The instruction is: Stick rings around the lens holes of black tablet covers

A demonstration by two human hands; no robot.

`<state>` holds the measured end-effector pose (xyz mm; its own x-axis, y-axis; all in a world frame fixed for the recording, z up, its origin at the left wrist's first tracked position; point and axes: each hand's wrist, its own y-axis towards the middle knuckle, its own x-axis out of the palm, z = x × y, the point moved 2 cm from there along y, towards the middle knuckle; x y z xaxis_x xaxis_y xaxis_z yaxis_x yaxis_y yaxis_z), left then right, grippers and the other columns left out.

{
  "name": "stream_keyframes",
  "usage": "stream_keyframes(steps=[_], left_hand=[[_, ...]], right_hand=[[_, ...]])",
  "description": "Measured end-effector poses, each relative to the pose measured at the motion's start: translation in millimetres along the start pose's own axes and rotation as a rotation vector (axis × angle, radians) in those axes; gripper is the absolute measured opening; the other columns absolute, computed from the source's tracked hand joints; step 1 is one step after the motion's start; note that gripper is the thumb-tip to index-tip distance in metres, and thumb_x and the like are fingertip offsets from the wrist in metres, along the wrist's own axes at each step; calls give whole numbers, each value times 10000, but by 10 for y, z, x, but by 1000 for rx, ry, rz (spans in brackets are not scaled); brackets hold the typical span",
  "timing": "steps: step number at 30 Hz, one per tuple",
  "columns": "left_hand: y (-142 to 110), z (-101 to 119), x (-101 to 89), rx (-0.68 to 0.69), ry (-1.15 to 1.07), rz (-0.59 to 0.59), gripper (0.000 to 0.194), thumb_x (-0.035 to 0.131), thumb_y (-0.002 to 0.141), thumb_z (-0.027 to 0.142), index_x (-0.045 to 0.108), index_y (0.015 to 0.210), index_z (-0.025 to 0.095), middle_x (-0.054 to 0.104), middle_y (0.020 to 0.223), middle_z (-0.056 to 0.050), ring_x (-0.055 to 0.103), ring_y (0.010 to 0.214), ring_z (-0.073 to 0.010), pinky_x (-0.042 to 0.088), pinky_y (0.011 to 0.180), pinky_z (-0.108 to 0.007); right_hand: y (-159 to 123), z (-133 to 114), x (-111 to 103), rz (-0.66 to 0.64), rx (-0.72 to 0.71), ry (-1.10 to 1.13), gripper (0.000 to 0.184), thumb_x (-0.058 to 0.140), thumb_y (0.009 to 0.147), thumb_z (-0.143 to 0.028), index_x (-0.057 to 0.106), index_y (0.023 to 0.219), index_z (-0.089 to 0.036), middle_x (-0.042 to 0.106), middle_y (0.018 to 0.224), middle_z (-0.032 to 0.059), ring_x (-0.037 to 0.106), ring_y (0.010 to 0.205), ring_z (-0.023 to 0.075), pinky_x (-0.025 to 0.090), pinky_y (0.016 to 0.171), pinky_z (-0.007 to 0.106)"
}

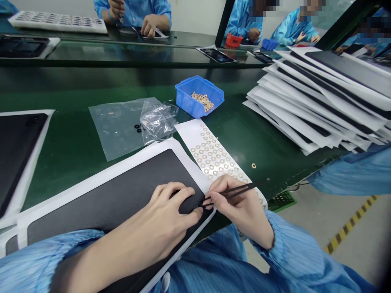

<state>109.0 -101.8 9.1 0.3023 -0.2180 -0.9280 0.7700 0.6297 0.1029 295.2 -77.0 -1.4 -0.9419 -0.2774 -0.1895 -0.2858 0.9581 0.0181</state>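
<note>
Blue bin [187, 99] on green bench [241, 142], holding many small tan rings [203, 101]; clear bag [113, 128] near it, with a few black rings [138, 128], inside or on top unclear; right hand [238, 203] pinches black tweezers [240, 190], tips at corner of black panel [122, 183]; left hand [169, 207] rests on panel, fingers spread and bent; forearm hides part of panel; spot at tips partly covered by fingers.

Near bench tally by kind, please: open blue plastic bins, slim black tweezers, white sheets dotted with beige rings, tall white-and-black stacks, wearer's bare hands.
Blue bin: 1
Black tweezers: 1
Ring-dotted sheet: 1
White-and-black stack: 1
Left hand, right hand: 2
Total: 6
</note>
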Motion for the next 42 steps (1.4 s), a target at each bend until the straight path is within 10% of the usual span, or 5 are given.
stream_keyframes(steps=[33, 42], left_hand=[[19, 8, -17, -33, -35, 6, 328, 384, 908, 87, 547, 1160, 219, 469, 1176, -117, 364, 1154, -298, 420, 859, -441], [14, -3, -36, -11, -27, -10, 333, 401, 906, 88, 531, 1183, 216, 474, 1170, -118, 375, 1148, -292, 435, 861, -429]], right_hand=[[47, 69, -12, -41, -1, 96, 125, 596, 779, -143, 517, 688, -174, 583, 701, 6, 653, 594, 130, 573, 540, 251], [104, -73, -68, -144, -47, -192, 151, 604, 821, -222, 549, 689, -175, 602, 675, 20, 600, 611, 134, 516, 550, 256]])
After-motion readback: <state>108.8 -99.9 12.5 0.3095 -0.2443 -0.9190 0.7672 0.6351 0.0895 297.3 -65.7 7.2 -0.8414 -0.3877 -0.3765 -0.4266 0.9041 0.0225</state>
